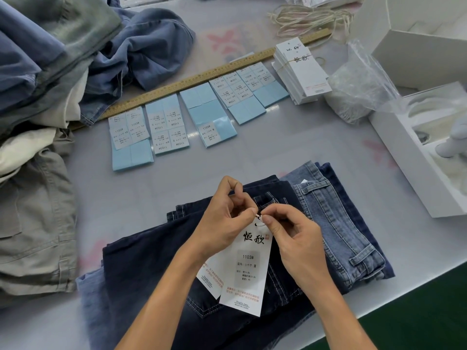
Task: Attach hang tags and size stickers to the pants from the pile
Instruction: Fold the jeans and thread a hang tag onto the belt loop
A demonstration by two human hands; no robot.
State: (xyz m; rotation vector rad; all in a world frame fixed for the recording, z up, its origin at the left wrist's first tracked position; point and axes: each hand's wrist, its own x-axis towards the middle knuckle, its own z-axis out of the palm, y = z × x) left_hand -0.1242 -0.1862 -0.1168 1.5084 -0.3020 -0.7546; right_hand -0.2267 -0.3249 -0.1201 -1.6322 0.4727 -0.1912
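Note:
Dark navy jeans [151, 269] lie folded at the near edge of the table, on top of lighter blue jeans [328, 210]. A white hang tag [249, 269] with black characters and a size sticker reading 1103# M lies on the dark jeans, with a second tag partly under it. My left hand [225, 218] and my right hand [295, 238] meet above the tag near a belt loop. Both pinch the tag's thin string [259, 218] between thumb and fingertip.
Sheets of size stickers on blue backing [202, 112] lie in a row along a wooden ruler [192, 79]. A banded stack of hang tags [300, 69], a clear plastic bag [358, 84], string loops [310, 18] and white boxes [424, 137] stand right. Piled pants [45, 72] fill the left.

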